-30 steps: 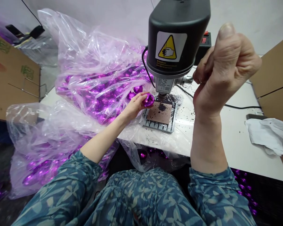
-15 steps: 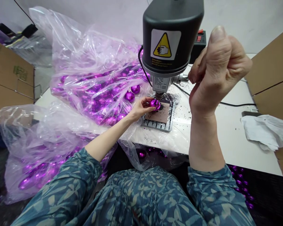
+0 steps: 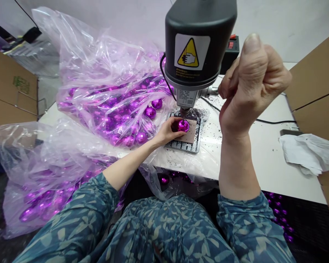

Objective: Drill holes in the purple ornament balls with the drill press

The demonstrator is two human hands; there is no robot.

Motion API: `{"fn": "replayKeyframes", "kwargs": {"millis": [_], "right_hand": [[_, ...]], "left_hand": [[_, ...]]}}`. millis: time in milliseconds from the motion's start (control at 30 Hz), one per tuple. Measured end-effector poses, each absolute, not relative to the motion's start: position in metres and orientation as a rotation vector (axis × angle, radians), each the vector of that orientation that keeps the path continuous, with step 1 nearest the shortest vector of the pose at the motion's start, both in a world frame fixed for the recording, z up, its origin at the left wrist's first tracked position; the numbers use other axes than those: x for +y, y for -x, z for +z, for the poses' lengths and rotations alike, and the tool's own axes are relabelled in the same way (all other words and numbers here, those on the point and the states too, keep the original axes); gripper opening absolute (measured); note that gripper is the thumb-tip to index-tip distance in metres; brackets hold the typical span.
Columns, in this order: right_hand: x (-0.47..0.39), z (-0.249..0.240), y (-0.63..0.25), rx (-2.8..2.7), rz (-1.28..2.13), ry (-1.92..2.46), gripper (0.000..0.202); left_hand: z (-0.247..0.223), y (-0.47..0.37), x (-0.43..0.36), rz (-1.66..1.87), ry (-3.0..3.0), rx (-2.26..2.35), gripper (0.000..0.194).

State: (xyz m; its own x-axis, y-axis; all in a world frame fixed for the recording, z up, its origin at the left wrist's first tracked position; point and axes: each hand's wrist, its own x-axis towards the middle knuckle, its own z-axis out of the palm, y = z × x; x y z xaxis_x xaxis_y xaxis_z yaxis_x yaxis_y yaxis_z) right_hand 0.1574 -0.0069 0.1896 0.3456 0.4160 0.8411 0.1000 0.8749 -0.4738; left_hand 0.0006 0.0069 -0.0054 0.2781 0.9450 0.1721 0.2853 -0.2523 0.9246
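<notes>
A shiny purple ball (image 3: pixel 183 126) rests over the brown pad on the metal base plate (image 3: pixel 181 146) of a black drill press (image 3: pixel 199 44). The fingers and thumb of my left hand (image 3: pixel 168 131) are curled round the ball's left side. Just above the ball is the machine's chuck (image 3: pixel 185 110). Raised at the right of the machine, my right hand (image 3: pixel 252 80) is closed at the end of a metal lever shaft (image 3: pixel 214 90); the part inside the fist is hidden. Black crumbs lie scattered around the plate.
Clear plastic bags (image 3: pixel 109 102) full of purple balls cover the left side of the white table (image 3: pixel 263 164). Two loose balls lie by the bag's edge. Cardboard boxes (image 3: pixel 13 87) stand at both sides. A white cloth (image 3: pixel 307 151) and a black cable (image 3: pixel 274 121) are at right.
My left hand has moved slightly right and down, bringing the ball upright beneath the chuck, with its dark top now showing. My right hand has barely moved.
</notes>
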Motion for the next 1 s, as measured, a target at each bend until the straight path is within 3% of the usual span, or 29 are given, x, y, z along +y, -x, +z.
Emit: {"fn": "replayKeyframes", "kwargs": {"millis": [200,833,1000], "right_hand": [[-0.015,0.172,-0.159,-1.225,0.12,0.585,0.065],[-0.005,0.111,-0.17,-1.368,-0.135,0.158,0.047],[-0.008,0.131,-0.166,-1.298,-0.052,0.282,0.055]], "left_hand": [[-0.004,-0.001,0.004,1.004,-1.74,1.144,0.065],[-0.012,0.001,0.009,1.061,-1.783,1.136,0.063],[-0.01,0.0,0.008,1.042,-1.776,1.155,0.061]]}}
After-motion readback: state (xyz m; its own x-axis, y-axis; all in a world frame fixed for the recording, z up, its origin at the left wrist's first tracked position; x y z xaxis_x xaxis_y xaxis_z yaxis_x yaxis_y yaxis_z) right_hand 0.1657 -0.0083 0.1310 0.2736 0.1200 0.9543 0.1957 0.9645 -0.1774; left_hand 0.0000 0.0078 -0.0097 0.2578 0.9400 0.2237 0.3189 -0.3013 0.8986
